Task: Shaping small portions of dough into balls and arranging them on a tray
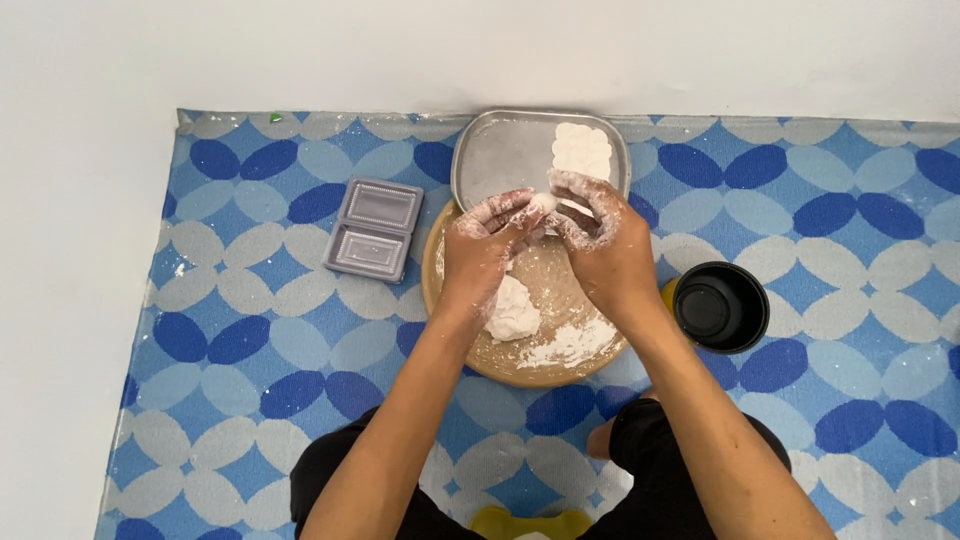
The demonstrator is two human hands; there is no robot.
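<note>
A small dough piece [541, 203] is pinched between the floured left hand [484, 243] and right hand [603, 238], both half-closed, over the round wooden board [556, 290] so flour is caught

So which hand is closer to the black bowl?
The right hand. It works above the round wooden board, just up and left of the black bowl. The left hand is farther off, on the other side of the right hand.
</note>
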